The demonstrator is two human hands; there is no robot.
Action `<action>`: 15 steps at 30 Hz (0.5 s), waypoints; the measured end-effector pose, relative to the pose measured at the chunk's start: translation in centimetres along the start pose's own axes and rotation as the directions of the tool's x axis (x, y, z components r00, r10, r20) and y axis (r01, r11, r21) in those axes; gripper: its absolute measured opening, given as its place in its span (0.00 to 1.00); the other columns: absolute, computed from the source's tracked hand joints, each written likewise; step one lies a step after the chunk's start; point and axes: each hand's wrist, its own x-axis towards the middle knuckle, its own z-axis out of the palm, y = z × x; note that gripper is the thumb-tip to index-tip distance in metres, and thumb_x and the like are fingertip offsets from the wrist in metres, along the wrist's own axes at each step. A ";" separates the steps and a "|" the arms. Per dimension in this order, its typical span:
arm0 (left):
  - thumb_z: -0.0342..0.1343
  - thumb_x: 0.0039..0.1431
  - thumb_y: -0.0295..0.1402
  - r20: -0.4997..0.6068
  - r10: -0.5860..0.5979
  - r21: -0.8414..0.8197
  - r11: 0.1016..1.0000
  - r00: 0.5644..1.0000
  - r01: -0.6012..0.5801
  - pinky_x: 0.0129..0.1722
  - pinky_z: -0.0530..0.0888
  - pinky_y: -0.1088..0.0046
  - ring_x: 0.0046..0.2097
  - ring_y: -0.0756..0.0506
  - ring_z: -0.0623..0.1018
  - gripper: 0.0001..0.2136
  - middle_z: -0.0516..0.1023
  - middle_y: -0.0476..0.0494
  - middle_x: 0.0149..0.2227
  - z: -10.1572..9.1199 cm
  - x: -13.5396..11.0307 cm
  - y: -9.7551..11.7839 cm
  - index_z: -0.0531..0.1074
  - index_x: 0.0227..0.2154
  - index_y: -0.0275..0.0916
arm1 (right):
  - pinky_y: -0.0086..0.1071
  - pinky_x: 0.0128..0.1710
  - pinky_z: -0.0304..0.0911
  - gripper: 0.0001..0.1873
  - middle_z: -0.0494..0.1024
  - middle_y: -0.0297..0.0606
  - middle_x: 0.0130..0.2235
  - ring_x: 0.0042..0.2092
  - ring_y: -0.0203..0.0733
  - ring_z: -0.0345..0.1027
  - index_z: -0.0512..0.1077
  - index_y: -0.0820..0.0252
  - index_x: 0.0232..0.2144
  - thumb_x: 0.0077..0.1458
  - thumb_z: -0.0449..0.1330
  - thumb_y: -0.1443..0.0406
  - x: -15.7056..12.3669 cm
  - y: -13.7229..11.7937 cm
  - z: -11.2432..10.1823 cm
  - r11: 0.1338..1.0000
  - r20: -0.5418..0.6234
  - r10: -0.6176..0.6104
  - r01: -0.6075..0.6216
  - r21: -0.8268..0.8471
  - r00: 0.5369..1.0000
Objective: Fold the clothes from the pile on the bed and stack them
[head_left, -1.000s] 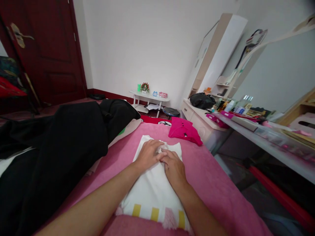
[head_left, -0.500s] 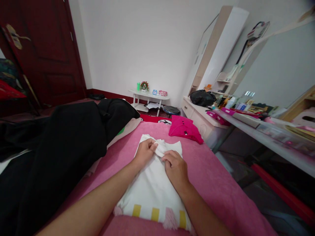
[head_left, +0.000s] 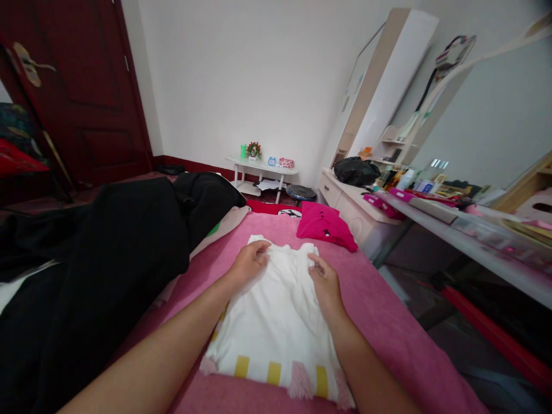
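Observation:
A white top (head_left: 280, 310) lies folded into a rough rectangle in front of me, with yellow blocks and pink tassels along its near edge. My left hand (head_left: 250, 261) rests at its far left corner, the fingers loosely bent and touching the cloth. At the far right edge is my right hand (head_left: 325, 279), its fingers apart and against the fabric's side. Neither hand appears to grip the cloth. Beyond it, a bright pink folded garment (head_left: 321, 224) lies on the pink bedspread (head_left: 379, 322).
Black clothing (head_left: 138, 230) is heaped on the left side of the bed. To the right, a glass-topped desk (head_left: 470, 247) and a white dresser (head_left: 349, 201) hold bottles, boxes and a black bag (head_left: 356, 171). A low white table (head_left: 261, 167) and a round stool (head_left: 301, 192) stand by the wall.
Both hands have let go of the bunched cloth at the top's far middle and moved apart, the right one further right. The far part of the top now lies flatter and wider.

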 end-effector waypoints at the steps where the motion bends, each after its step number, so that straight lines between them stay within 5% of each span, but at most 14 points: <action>1: 0.55 0.51 0.25 0.001 0.006 0.057 0.998 1.000 -0.006 0.50 0.69 0.64 0.45 0.43 0.75 0.14 0.76 0.41 0.43 0.0 -0.2 -0.1 0.72 0.42 0.37 | 0.39 0.50 0.62 0.24 0.75 0.47 0.49 0.48 0.47 0.69 0.71 0.66 0.48 0.47 0.53 0.63 0.2 0.4 -0.2 1.000 -0.036 0.026 -0.026 0.018 0.999; 7: 0.57 0.50 0.26 -0.112 0.000 0.509 0.859 0.994 0.058 0.53 0.65 0.67 0.52 0.41 0.70 0.17 0.72 0.40 0.47 -0.6 -0.9 1.1 0.70 0.46 0.39 | 0.39 0.47 0.65 0.24 0.78 0.48 0.44 0.45 0.49 0.71 0.75 0.68 0.42 0.43 0.56 0.61 1.6 2.2 -1.7 0.998 -0.190 0.055 -0.056 0.003 0.980; 12: 0.61 0.49 0.42 -0.223 -0.223 0.646 0.696 0.949 0.315 0.41 0.69 0.65 0.45 0.38 0.75 0.28 0.75 0.38 0.44 -2.2 -1.1 1.8 0.64 0.52 0.38 | 0.40 0.48 0.64 0.28 0.77 0.43 0.47 0.46 0.48 0.70 0.73 0.61 0.47 0.43 0.62 0.58 1.5 1.8 -2.1 0.987 0.026 -0.060 0.063 -0.150 0.998; 15: 0.60 0.50 0.42 -0.189 -0.310 0.645 0.676 0.932 0.355 0.35 0.68 0.69 0.40 0.40 0.77 0.22 0.77 0.43 0.38 -3.1 -0.8 1.9 0.67 0.47 0.42 | 0.41 0.52 0.61 0.25 0.76 0.44 0.49 0.50 0.49 0.68 0.74 0.61 0.46 0.42 0.62 0.62 1.1 1.0 -1.9 0.962 0.109 -0.134 0.155 -0.225 0.985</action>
